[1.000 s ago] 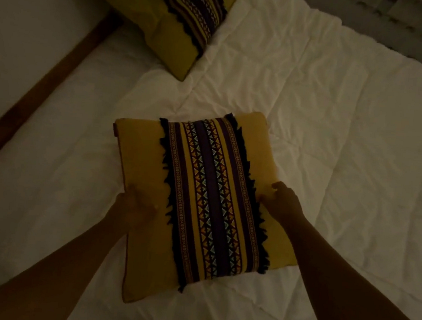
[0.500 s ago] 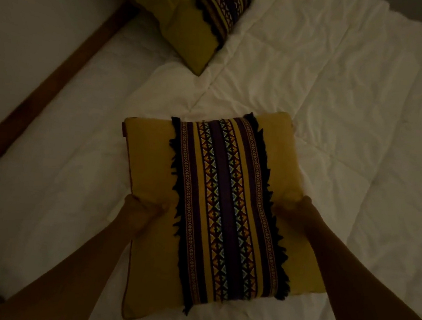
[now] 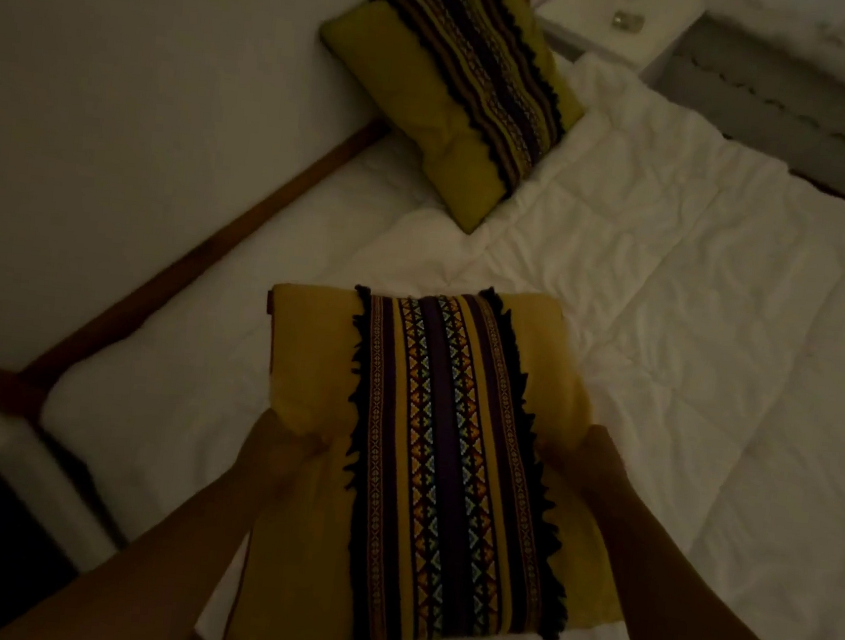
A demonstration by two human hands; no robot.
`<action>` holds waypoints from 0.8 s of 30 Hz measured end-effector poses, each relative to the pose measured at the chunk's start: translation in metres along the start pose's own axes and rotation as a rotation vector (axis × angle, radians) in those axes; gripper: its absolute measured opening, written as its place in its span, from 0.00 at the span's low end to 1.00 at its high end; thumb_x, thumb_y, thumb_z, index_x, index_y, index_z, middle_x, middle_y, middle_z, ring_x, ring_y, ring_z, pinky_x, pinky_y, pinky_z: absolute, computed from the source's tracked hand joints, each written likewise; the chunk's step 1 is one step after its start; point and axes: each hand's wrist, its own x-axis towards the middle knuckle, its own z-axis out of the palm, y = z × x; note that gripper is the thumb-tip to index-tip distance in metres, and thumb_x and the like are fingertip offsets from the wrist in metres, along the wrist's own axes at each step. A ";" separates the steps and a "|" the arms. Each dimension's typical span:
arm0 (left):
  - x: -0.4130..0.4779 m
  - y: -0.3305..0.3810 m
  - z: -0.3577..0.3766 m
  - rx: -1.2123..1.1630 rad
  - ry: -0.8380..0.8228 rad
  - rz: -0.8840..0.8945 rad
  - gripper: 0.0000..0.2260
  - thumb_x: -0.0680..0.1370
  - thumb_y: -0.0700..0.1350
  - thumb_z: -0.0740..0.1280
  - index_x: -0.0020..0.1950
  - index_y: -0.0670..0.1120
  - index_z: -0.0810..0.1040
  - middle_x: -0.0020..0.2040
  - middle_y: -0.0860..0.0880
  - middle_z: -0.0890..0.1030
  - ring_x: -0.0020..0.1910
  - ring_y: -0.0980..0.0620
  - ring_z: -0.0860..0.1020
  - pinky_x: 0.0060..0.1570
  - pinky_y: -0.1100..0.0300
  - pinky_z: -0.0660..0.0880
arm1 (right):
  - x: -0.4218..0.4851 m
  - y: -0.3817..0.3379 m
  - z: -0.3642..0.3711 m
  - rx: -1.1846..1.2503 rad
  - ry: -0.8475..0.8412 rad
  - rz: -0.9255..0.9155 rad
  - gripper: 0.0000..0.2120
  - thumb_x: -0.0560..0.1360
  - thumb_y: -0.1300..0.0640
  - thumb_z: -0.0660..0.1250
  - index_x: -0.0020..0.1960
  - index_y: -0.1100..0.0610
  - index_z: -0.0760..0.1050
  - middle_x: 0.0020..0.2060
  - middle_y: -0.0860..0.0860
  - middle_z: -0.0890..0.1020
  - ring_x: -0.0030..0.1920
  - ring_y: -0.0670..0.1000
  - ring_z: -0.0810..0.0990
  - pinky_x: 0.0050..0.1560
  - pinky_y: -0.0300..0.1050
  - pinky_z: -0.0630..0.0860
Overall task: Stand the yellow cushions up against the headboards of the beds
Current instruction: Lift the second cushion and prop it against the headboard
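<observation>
Compared with a second ago, the left hand (image 3: 283,453) and right hand (image 3: 597,465) sit nearer the yellow cushion's (image 3: 313,361) middle, clamping its sides above the white duvet (image 3: 666,343), suggesting carriage toward the headboard (image 3: 199,257) beyond the left hand.

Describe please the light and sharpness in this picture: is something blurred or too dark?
Head view: very dim and warm overall; the held cushion shows its woven band clearly; the far cushion is soft and blurred; the lower left corner is nearly black; wide-angle bending shows at the wooden bed frame.
</observation>
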 end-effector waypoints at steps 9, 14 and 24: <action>-0.059 0.002 -0.144 -0.053 0.203 0.018 0.31 0.73 0.44 0.74 0.73 0.42 0.67 0.68 0.38 0.73 0.63 0.41 0.74 0.56 0.53 0.72 | -0.059 -0.135 0.054 -0.035 -0.094 -0.275 0.35 0.72 0.50 0.75 0.71 0.62 0.63 0.61 0.60 0.76 0.56 0.60 0.79 0.50 0.57 0.80; -0.041 0.005 -0.210 -0.159 0.245 0.041 0.30 0.74 0.38 0.72 0.74 0.41 0.65 0.71 0.37 0.71 0.68 0.37 0.71 0.68 0.42 0.70 | -0.066 -0.214 0.097 -0.025 -0.108 -0.378 0.33 0.71 0.55 0.75 0.70 0.60 0.63 0.54 0.55 0.75 0.52 0.58 0.78 0.43 0.55 0.79; 0.048 0.016 -0.272 -0.548 0.167 -0.029 0.26 0.74 0.41 0.73 0.69 0.52 0.68 0.60 0.45 0.77 0.51 0.45 0.77 0.46 0.43 0.80 | -0.014 -0.363 0.170 0.091 -0.100 -0.531 0.31 0.70 0.64 0.72 0.70 0.57 0.65 0.59 0.60 0.78 0.57 0.63 0.80 0.53 0.67 0.80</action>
